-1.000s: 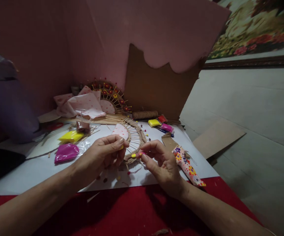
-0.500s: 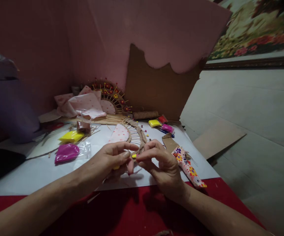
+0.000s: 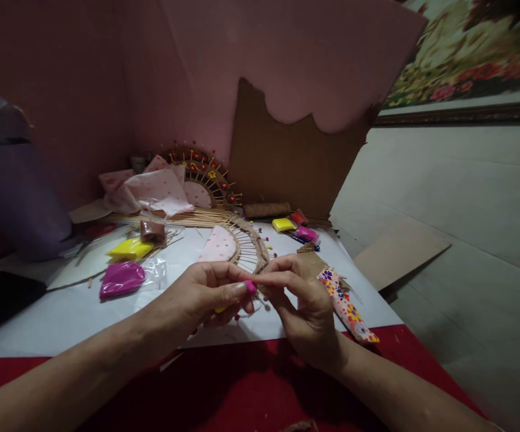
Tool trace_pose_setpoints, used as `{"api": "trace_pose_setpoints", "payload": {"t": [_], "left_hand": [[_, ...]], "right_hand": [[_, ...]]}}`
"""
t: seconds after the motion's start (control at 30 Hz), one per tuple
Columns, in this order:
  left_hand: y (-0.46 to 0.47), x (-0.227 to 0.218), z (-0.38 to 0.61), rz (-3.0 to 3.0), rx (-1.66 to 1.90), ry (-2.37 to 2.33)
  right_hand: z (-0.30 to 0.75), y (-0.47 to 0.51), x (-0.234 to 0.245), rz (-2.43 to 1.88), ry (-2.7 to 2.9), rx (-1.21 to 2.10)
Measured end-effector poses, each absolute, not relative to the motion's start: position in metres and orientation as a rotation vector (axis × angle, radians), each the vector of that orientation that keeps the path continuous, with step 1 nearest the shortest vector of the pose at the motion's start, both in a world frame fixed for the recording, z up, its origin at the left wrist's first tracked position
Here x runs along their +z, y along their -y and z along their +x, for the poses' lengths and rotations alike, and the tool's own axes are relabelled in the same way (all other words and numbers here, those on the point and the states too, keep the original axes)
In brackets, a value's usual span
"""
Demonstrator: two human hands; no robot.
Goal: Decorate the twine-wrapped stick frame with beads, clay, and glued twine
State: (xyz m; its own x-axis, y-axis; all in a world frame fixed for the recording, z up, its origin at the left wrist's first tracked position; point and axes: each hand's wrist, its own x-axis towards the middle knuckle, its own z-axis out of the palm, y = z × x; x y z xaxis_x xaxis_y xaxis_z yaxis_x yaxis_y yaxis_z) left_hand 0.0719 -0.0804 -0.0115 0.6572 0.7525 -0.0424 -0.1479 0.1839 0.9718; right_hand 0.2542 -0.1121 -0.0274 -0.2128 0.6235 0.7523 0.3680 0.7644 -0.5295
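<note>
My left hand is closed, pinching a small lump of magenta modelling clay between thumb and index finger. A bit of yellow clay shows among its lower fingers. My right hand meets it from the other side, index fingertip and thumb closed at the lump's right edge. Just behind the hands lies a half-round fan of sticks with a brown clay rim, colored ball tips and a dotted cloth centre. The fan's near end is partly hidden by my fingers.
Packs of magenta clay, yellow clay and brown clay lie left. A flowered strip lies right. Behind are smaller clay packs, a twine roll, a decorated fan and standing cardboard.
The fingertips have closed in on each other. The magenta lump now shows between them, where a yellow bit showed before. The things on the table stay put.
</note>
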Motion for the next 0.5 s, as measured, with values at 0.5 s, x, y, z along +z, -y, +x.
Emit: {"api": "trace_pose_setpoints", "payload": {"t": [0.5], "left_hand": [[0.0823, -0.0112, 0.0742, 1.241, 0.706, -0.663]], "right_hand": [[0.2517, 0.1137, -0.0259, -0.708, 1.965, 0.231]]}}
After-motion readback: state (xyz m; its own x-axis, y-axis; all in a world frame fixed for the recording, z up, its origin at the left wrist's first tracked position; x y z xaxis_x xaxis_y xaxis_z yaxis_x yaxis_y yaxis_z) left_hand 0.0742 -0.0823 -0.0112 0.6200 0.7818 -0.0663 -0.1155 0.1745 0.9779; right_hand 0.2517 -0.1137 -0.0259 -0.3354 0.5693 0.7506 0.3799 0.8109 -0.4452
